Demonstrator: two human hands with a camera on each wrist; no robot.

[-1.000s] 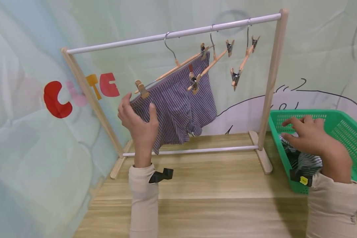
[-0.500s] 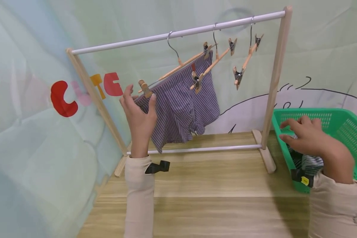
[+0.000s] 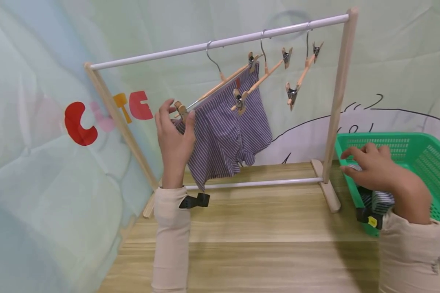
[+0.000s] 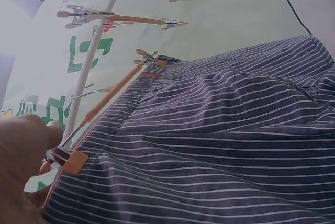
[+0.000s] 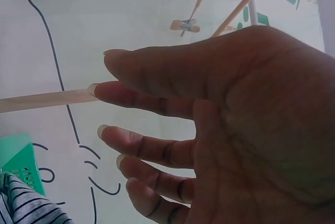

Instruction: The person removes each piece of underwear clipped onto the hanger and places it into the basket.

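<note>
Dark striped shorts (image 3: pixel 220 130) hang by the waistband from a clip hanger (image 3: pixel 216 87), sloping down towards the left. My left hand (image 3: pixel 175 142) is at the hanger's near end, its thumb and fingers on either side of the wooden clip (image 3: pixel 181 110). In the left wrist view, the fingertips meet the handle end of this clip (image 4: pixel 75 162), which bites the waistband corner. My right hand (image 3: pixel 383 169) hovers over the green basket's left side with its fingers loosely bent and nothing between them. Striped cloth (image 3: pixel 383 201) lies in the basket below it.
A rack with a white rail (image 3: pixel 146 57) and wooden posts (image 3: pixel 340 97) stands on the wooden table (image 3: pixel 256 224). Two bare clip hangers (image 3: pixel 258 83) hang to the right of the shorts. The green basket (image 3: pixel 429 140) sits at the right.
My left hand has moved up from below the clip, and its thumb and fingers have closed in around it. The right hand stays over the basket.
</note>
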